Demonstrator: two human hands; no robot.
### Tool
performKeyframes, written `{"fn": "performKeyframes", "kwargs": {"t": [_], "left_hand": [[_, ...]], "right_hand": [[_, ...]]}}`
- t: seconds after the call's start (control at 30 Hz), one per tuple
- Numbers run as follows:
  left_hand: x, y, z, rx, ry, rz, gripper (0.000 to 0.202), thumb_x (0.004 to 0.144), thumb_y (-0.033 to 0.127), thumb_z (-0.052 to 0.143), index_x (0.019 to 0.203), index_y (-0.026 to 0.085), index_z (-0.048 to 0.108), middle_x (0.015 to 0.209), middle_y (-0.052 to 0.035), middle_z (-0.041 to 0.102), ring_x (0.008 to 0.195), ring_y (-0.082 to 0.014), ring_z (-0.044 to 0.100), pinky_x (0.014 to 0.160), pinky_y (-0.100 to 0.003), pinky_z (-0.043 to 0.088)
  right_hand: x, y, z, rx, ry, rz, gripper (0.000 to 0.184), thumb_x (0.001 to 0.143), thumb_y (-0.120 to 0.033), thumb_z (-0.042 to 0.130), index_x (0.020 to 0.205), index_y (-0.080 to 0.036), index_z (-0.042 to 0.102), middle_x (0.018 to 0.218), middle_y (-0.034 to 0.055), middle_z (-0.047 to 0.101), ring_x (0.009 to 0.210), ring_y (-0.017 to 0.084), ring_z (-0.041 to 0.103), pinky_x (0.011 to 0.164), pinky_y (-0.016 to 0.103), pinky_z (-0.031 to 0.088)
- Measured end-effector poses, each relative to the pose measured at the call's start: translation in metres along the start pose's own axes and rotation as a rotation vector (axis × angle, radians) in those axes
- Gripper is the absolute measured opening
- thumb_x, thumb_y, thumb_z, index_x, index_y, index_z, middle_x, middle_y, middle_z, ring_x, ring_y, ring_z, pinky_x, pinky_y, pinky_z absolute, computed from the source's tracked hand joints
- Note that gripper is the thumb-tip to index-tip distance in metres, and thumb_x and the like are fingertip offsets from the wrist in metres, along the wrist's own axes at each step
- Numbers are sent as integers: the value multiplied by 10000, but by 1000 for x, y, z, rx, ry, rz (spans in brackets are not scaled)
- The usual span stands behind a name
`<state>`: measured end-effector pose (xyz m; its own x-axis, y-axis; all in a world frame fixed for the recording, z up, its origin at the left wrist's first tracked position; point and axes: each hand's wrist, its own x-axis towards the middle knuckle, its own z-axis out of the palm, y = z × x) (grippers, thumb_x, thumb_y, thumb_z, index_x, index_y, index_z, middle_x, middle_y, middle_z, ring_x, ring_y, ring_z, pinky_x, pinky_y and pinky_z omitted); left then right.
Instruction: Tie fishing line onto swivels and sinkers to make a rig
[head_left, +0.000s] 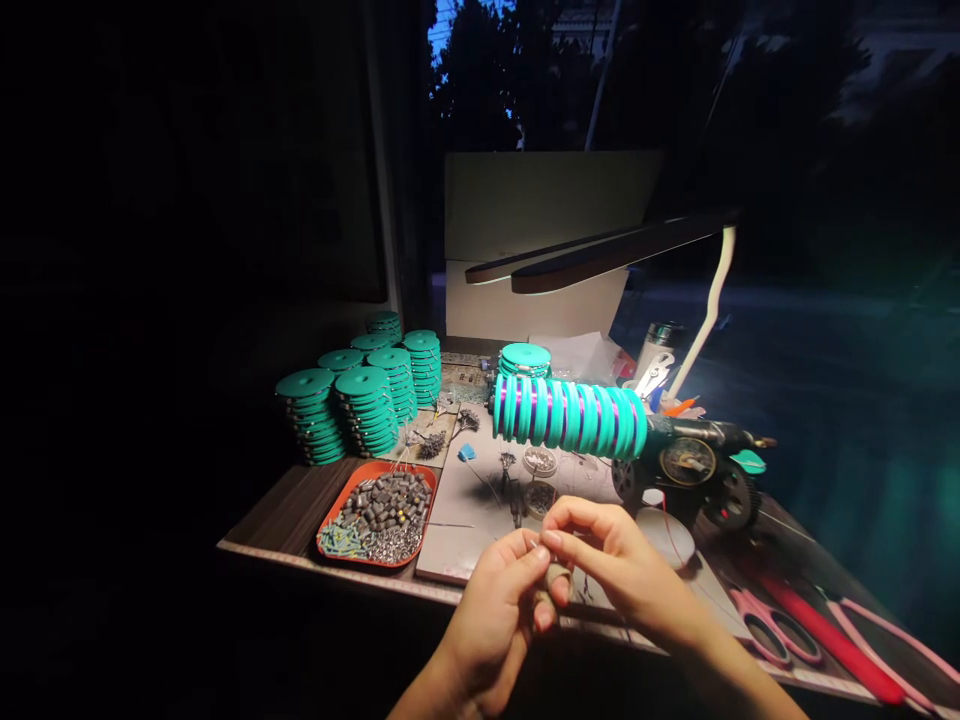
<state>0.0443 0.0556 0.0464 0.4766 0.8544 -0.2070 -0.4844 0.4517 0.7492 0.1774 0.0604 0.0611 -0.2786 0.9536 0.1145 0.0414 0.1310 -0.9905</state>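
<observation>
Pinching a tiny item (pixel 535 546) too small to identify between closed fingertips, the left hand (pixel 491 595) and right hand (pixel 619 560) meet by the pale flat board (pixel 457 520), probably for light from the dark two-bar lamp (pixel 622 256), the orange rounded tray (pixel 433 487) near for reach.

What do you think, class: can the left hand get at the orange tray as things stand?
Probably yes: the tray lies open-topped to the left hand's left, with nothing tall between, though its fingertips are up close to the right hand.
</observation>
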Motion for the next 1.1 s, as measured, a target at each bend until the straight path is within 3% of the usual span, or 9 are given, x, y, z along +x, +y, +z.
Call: {"fn": "performKeyframes", "kwargs": {"t": [0.2, 0.53, 0.73, 0.83, 0.97, 1.03, 1.1], "left_hand": [[0, 0, 2, -78, -41, -1, 128, 736, 207, 611, 684, 109, 547, 529, 27, 482, 383, 4, 247, 396, -121, 177], [1, -11, -2, -100, -35, 41, 158, 751, 254, 595, 787, 101, 580, 674, -57, 586, 464, -69, 473, 375, -148, 269], [4, -18, -8, -63, -64, 49, 174, 747, 286, 596, 769, 118, 553, 577, -40, 595, 422, -73, 482, 408, -168, 301], [6, -25, -16, -6, -55, 76, 249, 682, 339, 662, 788, 150, 538, 633, -33, 627, 503, -101, 544, 485, -191, 343], [4, -33, -22, 158, 38, 172, 297, 657, 255, 696, 904, 170, 554, 811, -52, 637, 714, -152, 575, 641, -243, 406], [1, -35, -21, 213, 64, 196, 320, 671, 195, 680, 966, 170, 558, 929, -81, 621, 838, -183, 569, 758, -282, 406], [-1, -37, -19, 202, 63, 212, 378, 655, 155, 684, 1009, 177, 554, 1020, -105, 600, 926, -217, 555, 803, -306, 400]], "right_hand": [[2, 12, 3, 176, 21, 103, 228, 766, -410, 573, 706, -195, 523, 549, -37, 525, 505, 136, 521, 505, 259, 406], [-3, 6, 3, 286, 29, 123, 202, 788, -397, 541, 753, -220, 630, 645, 0, 548, 474, 123, 504, 435, 247, 362], [-6, 11, 6, 159, 74, 103, 218, 731, -403, 610, 830, -212, 578, 622, -42, 518, 444, 97, 476, 462, 239, 393], [-12, 14, 6, -11, 220, 49, 296, 768, -421, 558, 979, -215, 536, 731, -1, 540, 537, 138, 520, 474, 260, 430], [-17, 9, 10, -299, 603, -246, 173, 819, -333, 495, 939, -223, 554, 865, 52, 582, 762, 204, 569, 678, 332, 472], [-11, 5, 15, -389, 583, -320, 194, 837, -305, 450, 966, -225, 570, 1007, 77, 589, 954, 235, 546, 853, 386, 424], [0, 3, 21, -430, 439, -225, 337, 826, -341, 432, 1107, -189, 537, 1257, 115, 471, 1178, 268, 404, 990, 447, 309]]}}
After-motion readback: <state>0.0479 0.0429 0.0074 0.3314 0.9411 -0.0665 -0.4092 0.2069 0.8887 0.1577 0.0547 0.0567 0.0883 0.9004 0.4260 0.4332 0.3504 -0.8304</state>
